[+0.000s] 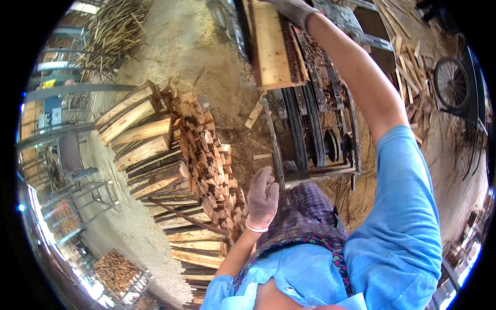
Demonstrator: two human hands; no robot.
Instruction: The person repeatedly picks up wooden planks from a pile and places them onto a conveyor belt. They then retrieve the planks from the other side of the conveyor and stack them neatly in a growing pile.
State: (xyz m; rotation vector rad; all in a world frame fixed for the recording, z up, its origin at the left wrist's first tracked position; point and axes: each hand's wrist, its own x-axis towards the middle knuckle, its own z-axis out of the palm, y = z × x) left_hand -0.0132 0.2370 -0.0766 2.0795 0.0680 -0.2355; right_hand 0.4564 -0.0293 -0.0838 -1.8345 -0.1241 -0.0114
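My right hand (293, 10), in a pale knit glove, reaches to the top edge and is closed over the far end of a split piece of wood (272, 49). Part of its fingers is cut off by the picture's edge. The wood has a pale sawn face and dark bark on its right side, and lies at the far end of a dark metal machine (310, 129) with belts and a wheel. My left hand (262, 200), gloved too, hangs before my waist with fingers stretched and slightly bent. Nothing is in it.
A long stack of split firewood (155, 147) stands to the left, close to my left arm. Thin sticks (113, 33) lie heaped at the far left. Loose offcuts (411, 77) and a spoked wheel (451, 82) are at the right. A metal crate (118, 272) holds more wood.
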